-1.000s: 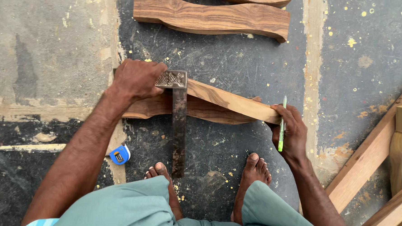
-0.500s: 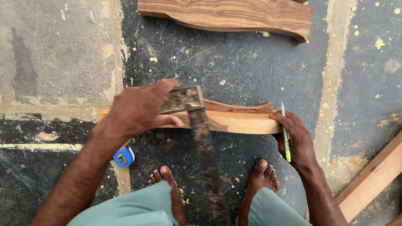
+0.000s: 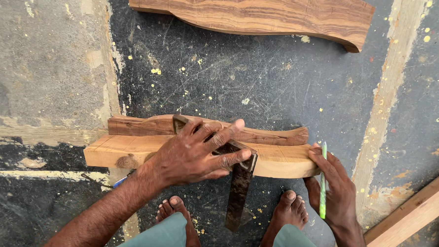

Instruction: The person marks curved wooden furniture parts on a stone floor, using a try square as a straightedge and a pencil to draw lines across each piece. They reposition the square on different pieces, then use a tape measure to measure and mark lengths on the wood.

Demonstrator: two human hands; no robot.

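A pale wooden block [image 3: 129,150] lies on the floor against a darker curved wooden piece [image 3: 273,136] behind it. My left hand [image 3: 198,154] presses a metal try square [image 3: 239,186] onto the block, its dark blade hanging over the near edge toward my feet. My right hand [image 3: 336,185] rests at the block's right end and holds a green pencil [image 3: 323,185] upright between its fingers.
A larger curved wooden board [image 3: 254,11] lies farther off at the top. Light timber lengths [image 3: 413,216] slant in at the lower right. A blue tape measure [image 3: 120,181] peeks out under my left forearm. My bare feet [image 3: 289,210] stand just below the block.
The view has moved closer. My left hand has swung the try square so that it sits across the pale block, blade pointing at my feet. The right hand stays at the block's end with the pencil.
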